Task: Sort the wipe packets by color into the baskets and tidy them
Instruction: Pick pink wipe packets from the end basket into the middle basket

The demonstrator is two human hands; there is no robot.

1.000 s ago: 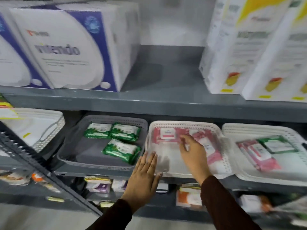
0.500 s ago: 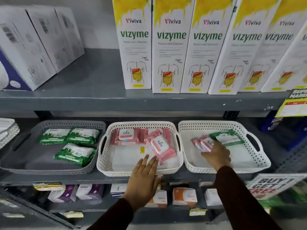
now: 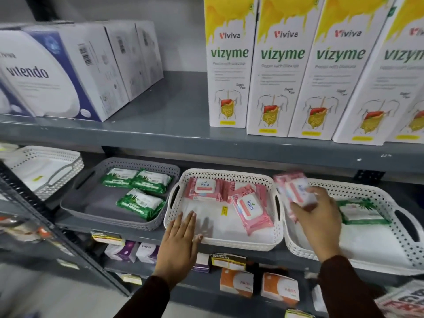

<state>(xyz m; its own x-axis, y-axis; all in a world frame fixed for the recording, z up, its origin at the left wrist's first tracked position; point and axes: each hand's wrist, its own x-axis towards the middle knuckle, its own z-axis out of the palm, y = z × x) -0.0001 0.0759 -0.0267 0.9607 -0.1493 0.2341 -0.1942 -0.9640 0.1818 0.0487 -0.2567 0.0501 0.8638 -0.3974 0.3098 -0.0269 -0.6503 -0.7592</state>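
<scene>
A: Item 1, middle white basket (image 3: 278, 222). What is it holding?

B: It is holding pink packets only: 1 lying flat at the back left (image 3: 205, 188), 1 lying askew toward the right (image 3: 251, 208), and more pink showing behind that one; how many, I cannot tell. The left hand (image 3: 180, 243) is resting flat on the front rim, fingers spread and gripping nothing, apparently steadying the basket.

A: Item 2, the packet in transit?

B: A blurred pink packet (image 3: 294, 188), possibly more than 1 stacked, is being pinched in the right hand (image 3: 317, 218). It is hanging above the gap between the middle basket and the right white basket (image 3: 410, 247).

A: Item 3, right basket contents?

B: 1 green packet (image 3: 361, 213) is lying in it, just beside the right hand. No other packet is showing there.

A: Item 4, grey basket (image 3: 75, 206)?

B: 3 green packets (image 3: 141, 203) are sitting in it, all 1 color.

A: Step in hand?

B: By my reading, pink is being carried toward the middle basket. Next, the packet is needing a flat set-down on the bare floor near the front. After that, the lone green is looking due for the grey basket, and the askew pink is wanting squaring.
</scene>
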